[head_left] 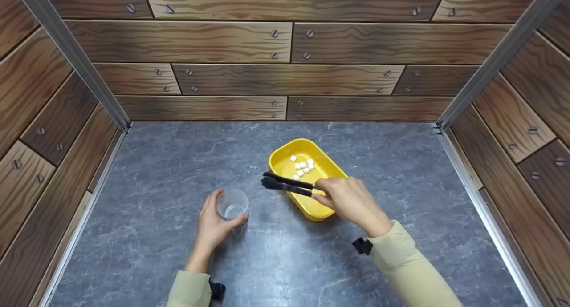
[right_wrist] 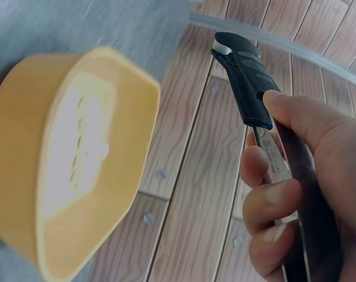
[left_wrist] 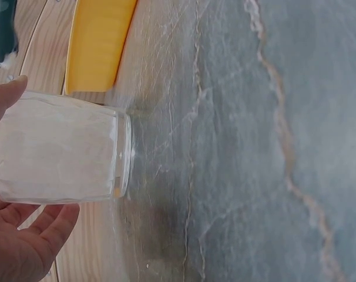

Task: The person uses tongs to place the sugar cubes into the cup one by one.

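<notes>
My left hand [head_left: 214,224] grips a clear glass [head_left: 232,204], thumb on one side and fingers on the other. In the left wrist view the glass [left_wrist: 60,150] stands upright on the tabletop. My right hand [head_left: 354,202] holds black-tipped tongs [head_left: 287,186], squeezed nearly closed, over the yellow tub [head_left: 329,164]. A small white piece [right_wrist: 221,48] is pinched between the tong tips in the right wrist view. Several small white cubes [head_left: 303,165] lie at the far end of the tub floor. The tong tips reach past the tub's left rim, towards the glass.
The grey marbled tabletop [head_left: 156,164] lies beneath everything. Wood-patterned walls [head_left: 285,80] enclose it at the back and both sides, with metal corner posts [head_left: 84,62]. The tub stands right of the glass, with a strip of tabletop between them.
</notes>
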`<action>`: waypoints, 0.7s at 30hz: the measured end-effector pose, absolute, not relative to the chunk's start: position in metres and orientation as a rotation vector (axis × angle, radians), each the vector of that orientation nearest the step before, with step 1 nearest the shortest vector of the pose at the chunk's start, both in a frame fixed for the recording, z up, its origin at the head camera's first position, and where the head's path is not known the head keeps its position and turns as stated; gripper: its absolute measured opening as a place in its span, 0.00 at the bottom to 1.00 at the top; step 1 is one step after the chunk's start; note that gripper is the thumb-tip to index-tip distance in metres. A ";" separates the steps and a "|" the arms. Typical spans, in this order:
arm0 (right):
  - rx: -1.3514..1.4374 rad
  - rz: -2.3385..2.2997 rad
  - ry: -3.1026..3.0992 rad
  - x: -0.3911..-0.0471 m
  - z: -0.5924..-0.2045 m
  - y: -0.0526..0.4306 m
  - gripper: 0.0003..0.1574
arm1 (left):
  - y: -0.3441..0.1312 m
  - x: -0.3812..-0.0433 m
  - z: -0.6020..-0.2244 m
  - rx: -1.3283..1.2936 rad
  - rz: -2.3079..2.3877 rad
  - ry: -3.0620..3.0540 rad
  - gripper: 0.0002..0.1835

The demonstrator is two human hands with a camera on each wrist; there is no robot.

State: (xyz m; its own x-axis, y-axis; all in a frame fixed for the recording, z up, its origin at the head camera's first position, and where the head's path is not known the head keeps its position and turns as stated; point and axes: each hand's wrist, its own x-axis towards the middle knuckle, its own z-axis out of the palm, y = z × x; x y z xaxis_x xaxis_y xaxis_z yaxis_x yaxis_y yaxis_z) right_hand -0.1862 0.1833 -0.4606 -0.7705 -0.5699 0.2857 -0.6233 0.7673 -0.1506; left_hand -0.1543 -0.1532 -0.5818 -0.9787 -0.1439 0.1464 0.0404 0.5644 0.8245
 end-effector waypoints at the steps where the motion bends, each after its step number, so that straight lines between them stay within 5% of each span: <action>1: 0.955 0.348 -2.729 -0.186 -0.461 0.180 0.13 | -0.153 -0.154 -0.581 0.088 -1.377 -2.603 0.51; 21: 1.114 0.299 -2.740 -0.188 -0.463 0.132 0.15 | -0.153 -0.155 -0.584 0.077 -1.380 -2.604 0.51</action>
State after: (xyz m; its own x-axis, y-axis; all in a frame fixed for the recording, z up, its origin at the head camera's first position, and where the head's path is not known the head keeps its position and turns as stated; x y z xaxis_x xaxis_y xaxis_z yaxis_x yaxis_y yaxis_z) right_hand -0.1884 0.1318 -0.4633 -0.7071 -0.6689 0.2293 -0.7026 0.7012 -0.1213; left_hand -0.1553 -0.1533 -0.5838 -0.9799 -0.1359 0.1459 0.0444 0.5643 0.8244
